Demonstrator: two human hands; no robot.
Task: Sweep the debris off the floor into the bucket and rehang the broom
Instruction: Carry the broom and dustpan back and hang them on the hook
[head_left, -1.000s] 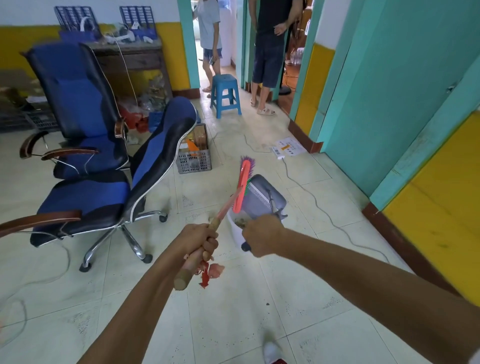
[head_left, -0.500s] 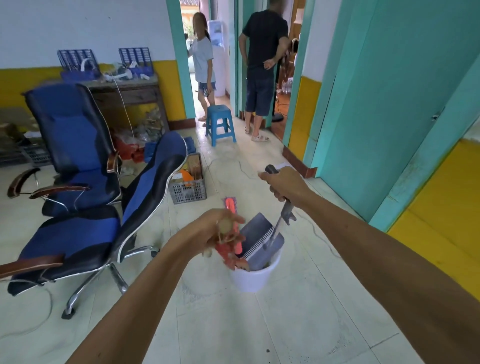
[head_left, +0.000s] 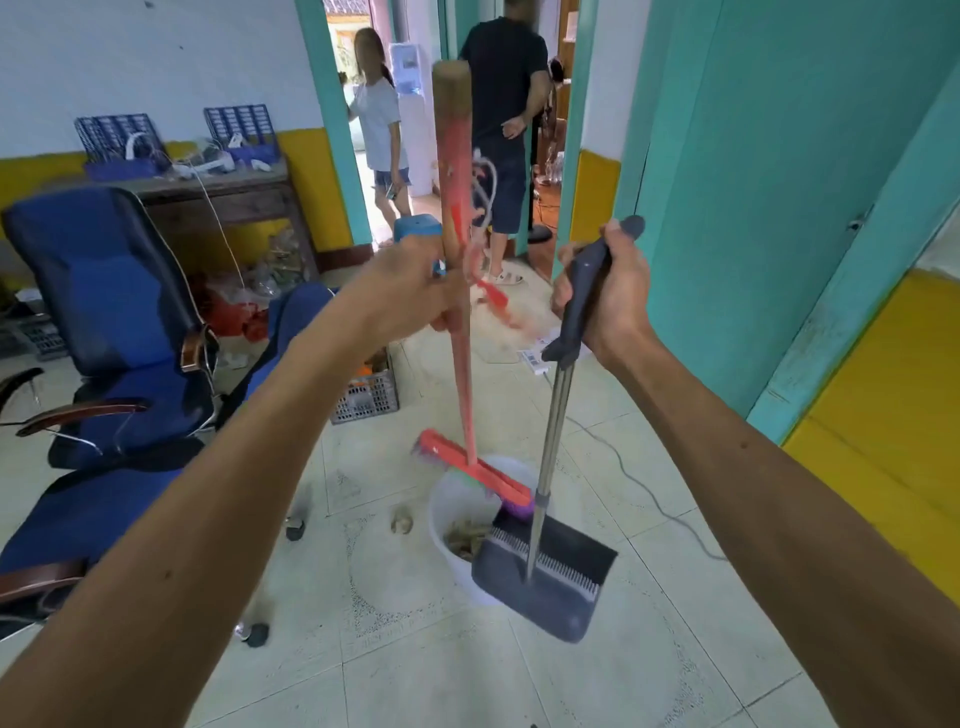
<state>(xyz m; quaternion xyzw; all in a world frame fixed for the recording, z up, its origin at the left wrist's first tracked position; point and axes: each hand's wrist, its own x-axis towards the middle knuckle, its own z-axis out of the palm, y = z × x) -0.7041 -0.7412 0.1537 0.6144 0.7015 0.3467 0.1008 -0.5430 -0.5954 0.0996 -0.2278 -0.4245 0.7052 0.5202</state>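
Observation:
My left hand (head_left: 410, 291) grips the red broom (head_left: 460, 332) by its wooden-topped handle, held nearly upright. Its red head (head_left: 475, 473) hangs over the rim of the white bucket (head_left: 444, 506), which holds brownish debris (head_left: 465, 538). My right hand (head_left: 608, 296) holds the dark dustpan handle (head_left: 584, 291); a metal pole runs down to the dark grey dustpan (head_left: 545, 582), which hangs at the bucket's right side and covers part of it. A small piece of debris (head_left: 401, 522) lies on the tile just left of the bucket.
Two blue office chairs (head_left: 104, 332) crowd the left side. A grey crate (head_left: 366, 395) sits behind the bucket. A white cable (head_left: 639, 483) runs across the floor on the right. Two people stand in the doorway by a blue stool (head_left: 415, 228). Teal door (head_left: 753, 182) at right.
Both hands have risen. The broom has swung from lying across the bucket to nearly upright, and the dustpan has lifted and tilted at the bucket's right side.

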